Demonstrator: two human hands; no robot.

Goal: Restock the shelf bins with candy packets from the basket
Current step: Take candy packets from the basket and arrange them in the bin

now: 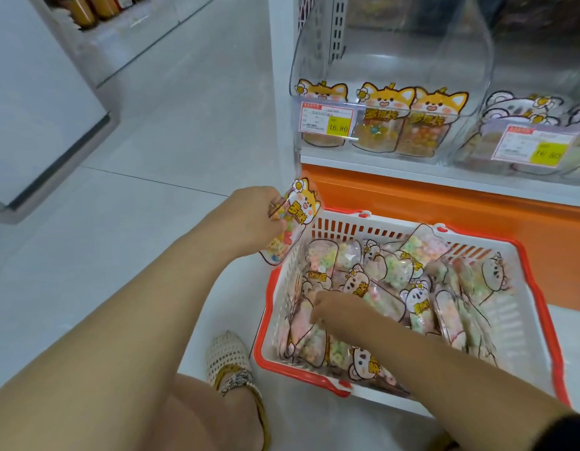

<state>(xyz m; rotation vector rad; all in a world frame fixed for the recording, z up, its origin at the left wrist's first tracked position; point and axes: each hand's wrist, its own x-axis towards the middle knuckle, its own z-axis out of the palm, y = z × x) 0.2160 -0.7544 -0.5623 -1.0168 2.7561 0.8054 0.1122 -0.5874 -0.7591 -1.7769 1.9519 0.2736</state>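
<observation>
Shelf (445, 195): a white deck over an orange base, ahead and to my right.

Left bin (389, 60): clear, standing on the deck. Fox-print packets stand in a row against its front wall, and a price tag (326, 120) covers the leftmost one.

Right bin (539, 76): clear and cut off by the frame edge. Its contents are blurred.

Basket (544, 307): white with an orange rim, on the floor just in front of the shelf base. It holds a loose pile of packets (419, 307) lying at mixed angles.

Right hand (339, 309): my forearm crosses the basket from its near right corner. The hand is palm down, with the fingers curled onto the packets at the left side. The fingertips are hidden, so I cannot tell whether they grip.

Left hand (254, 219): raised beside the basket's far left corner. Fingers and thumb pinch one packet (298, 219) by its edge. It hangs tilted, over the left rim.
</observation>
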